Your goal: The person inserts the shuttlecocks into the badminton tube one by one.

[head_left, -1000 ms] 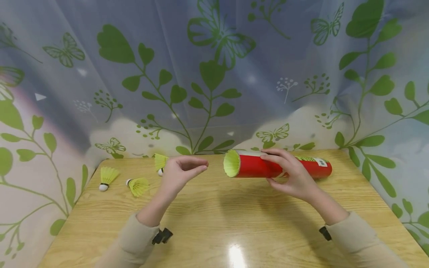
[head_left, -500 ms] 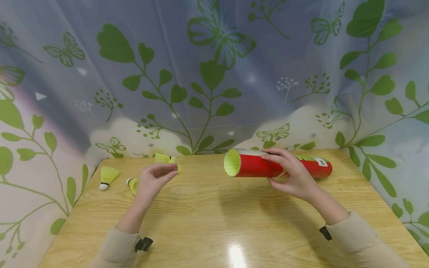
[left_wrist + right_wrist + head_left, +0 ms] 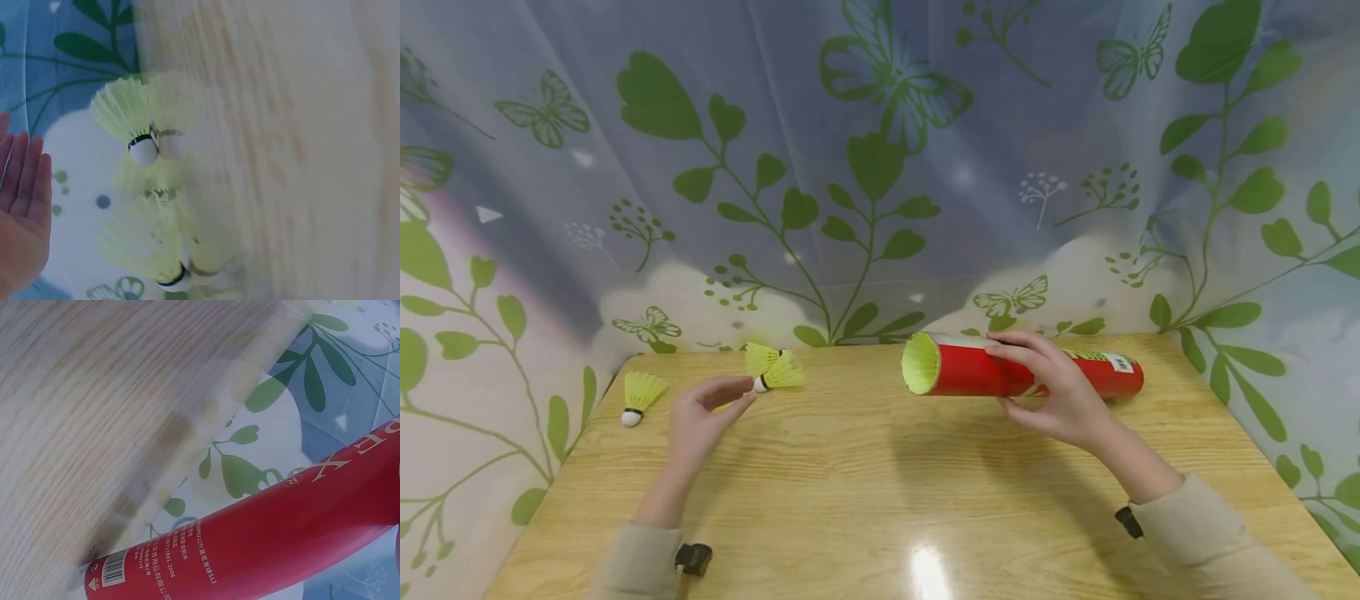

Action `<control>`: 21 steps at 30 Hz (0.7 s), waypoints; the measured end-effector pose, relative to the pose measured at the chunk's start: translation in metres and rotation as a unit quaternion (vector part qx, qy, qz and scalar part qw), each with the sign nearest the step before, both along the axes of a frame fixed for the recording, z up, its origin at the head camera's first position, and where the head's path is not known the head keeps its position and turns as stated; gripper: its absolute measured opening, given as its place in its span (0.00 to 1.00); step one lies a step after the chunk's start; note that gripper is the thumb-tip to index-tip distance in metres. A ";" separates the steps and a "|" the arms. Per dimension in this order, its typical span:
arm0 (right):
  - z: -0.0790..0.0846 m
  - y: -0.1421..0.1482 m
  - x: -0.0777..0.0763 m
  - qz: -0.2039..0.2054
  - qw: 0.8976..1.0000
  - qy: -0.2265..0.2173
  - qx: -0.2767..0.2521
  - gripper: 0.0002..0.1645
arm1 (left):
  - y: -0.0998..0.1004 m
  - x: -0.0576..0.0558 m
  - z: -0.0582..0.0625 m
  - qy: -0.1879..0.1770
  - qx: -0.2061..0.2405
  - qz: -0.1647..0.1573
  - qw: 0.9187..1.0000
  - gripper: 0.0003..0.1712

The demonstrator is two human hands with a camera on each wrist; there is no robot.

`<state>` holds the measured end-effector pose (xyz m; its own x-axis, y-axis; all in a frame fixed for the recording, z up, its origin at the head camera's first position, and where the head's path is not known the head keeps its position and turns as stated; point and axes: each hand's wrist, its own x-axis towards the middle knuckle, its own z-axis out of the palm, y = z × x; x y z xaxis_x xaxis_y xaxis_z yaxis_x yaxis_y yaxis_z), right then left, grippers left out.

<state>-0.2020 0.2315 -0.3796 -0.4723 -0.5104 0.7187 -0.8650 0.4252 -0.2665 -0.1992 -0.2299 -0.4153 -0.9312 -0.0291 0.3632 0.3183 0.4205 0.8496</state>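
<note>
My left hand (image 3: 696, 421) is over the table's left side, fingers straight and thumb apart. Its fingertips appear close to the white cork of a yellow shuttlecock (image 3: 784, 373); nothing shows held. Just behind lies another shuttlecock (image 3: 762, 357), and a third (image 3: 643, 394) stands apart at far left. In the left wrist view the fingers extend at the edge, away from a shuttlecock (image 3: 123, 112). My right hand (image 3: 1056, 396) grips a red shuttlecock tube (image 3: 962, 371) around its middle, its open end facing left with a yellow skirt inside. The red tube (image 3: 250, 544) fills the right wrist view's lower part.
The wooden table (image 3: 865, 500) meets a patterned curtain (image 3: 880, 208) along its back edge. Curtain fabric also hangs on both sides. Both wrist views look overlaid and hazy.
My left hand has moved left, away from the tube's mouth, uncovering the two back shuttlecocks and covering the one nearest the front. My right hand and the tube have stayed put.
</note>
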 end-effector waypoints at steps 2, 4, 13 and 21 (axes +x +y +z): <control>0.000 0.000 0.000 -0.001 1.000 -0.001 0.002 0.40 | -0.010 -0.004 -0.009 0.005 -0.015 0.009 1.000 0.13; -0.001 0.000 -0.001 0.002 1.000 -0.005 0.001 0.40 | -0.019 -0.008 -0.016 0.005 -0.029 0.025 0.999 0.13; -0.004 0.001 0.000 0.009 1.000 -0.015 0.000 0.40 | -0.055 -0.011 -0.029 0.039 -0.083 0.072 0.993 0.14; -0.004 0.001 0.000 0.011 1.000 -0.018 0.001 0.40 | -0.080 -0.013 -0.034 0.016 -0.145 0.090 0.985 0.14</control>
